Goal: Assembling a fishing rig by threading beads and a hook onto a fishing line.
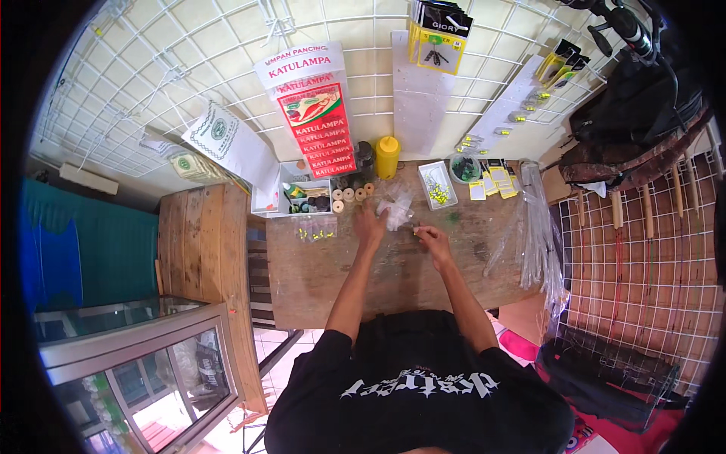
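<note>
My left hand (370, 229) reaches over the middle of the wooden table (325, 268), its fingers stretched out and apart. Its thumb side is against a loose pile of small clear plastic bags (395, 212). Just right of the pile, my right hand (434, 247) is closed in a pinch, and the small thing at its fingertips is too small to name. Beyond my left hand are several round tan discs (338, 206). Small clear packets with yellow-green pieces (314, 229) lie to the left. A white tray (452, 198) of similar yellow-green pieces stands at the back right.
A white divided box (268, 204), a yellow bottle (387, 157) and a dark jar (364, 157) stand along the back. Right of the tray are a round tub (463, 168), yellow-and-white cards (495, 181) and long clear plastic sleeves (534, 227). Red packets (318, 129) hang from the wire grid.
</note>
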The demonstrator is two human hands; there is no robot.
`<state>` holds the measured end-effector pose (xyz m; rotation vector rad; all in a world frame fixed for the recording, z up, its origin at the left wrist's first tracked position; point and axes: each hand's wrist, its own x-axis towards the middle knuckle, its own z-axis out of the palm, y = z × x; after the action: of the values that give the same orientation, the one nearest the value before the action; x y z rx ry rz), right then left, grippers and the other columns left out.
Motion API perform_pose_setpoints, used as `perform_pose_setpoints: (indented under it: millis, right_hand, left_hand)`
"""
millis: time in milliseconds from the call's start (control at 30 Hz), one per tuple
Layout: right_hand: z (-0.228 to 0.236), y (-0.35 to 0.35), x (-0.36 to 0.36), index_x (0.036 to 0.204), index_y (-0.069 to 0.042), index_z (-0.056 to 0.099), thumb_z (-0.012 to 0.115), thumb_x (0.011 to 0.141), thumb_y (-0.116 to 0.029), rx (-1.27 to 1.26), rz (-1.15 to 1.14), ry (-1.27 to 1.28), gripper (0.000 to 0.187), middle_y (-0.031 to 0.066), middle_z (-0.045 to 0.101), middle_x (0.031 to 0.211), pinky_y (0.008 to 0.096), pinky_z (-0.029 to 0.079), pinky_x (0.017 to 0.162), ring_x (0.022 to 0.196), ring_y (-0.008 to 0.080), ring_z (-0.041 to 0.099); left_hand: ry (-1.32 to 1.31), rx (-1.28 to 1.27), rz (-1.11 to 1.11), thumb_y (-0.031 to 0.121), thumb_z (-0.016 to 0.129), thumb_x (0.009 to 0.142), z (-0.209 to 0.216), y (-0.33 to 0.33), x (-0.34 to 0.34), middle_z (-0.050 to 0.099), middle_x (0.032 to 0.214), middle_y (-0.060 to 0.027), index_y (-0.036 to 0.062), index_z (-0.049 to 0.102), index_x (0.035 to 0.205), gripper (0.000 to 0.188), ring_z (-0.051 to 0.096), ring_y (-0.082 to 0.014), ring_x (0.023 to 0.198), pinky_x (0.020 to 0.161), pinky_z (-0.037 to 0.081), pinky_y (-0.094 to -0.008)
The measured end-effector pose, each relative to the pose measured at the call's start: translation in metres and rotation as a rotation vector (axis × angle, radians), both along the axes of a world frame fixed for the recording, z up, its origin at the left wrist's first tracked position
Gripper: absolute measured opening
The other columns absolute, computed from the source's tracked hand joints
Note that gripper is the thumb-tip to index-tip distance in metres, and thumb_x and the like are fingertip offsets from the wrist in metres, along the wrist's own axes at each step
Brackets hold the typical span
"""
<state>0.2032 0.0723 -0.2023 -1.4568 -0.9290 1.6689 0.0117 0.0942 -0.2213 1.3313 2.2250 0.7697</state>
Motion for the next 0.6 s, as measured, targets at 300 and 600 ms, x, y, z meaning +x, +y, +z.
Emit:
perform_pose_setpoints:
  millis: [300,600]
  right_hand:
    - [-0.009,-0.016,0.016,0.089,-0.004,0.072,0.069,0.081,-0.013,0.069,0.108,-0.011,0.013,0.0152,0.055,0.125,0.0305,0.035,0.098,0.123,0.0187,0.045]
    - [-0.012,-0.015,0.015,0.087,-0.006,0.073,0.073,0.079,-0.014,0.102,0.1,-0.067,0.012,0.0146,0.051,0.127,0.0334,0.033,0.102,0.127,0.0216,0.041]
  left_hand:
    - [0.31,0.135,-0.207,0.026,0.067,0.08,0.017,0.034,0.023,0.054,0.119,-0.0184,0.0058,0.054,0.121,0.048,0.051,-0.036,0.112,0.097,0.039,-0.0446]
    - [0.225,0.096,-0.099,0.018,0.07,0.074,0.0,0.064,0.039,0.063,0.109,-0.0159,0.0064,0.063,0.105,0.034,0.06,-0.0319,0.102,0.086,0.047,-0.0421]
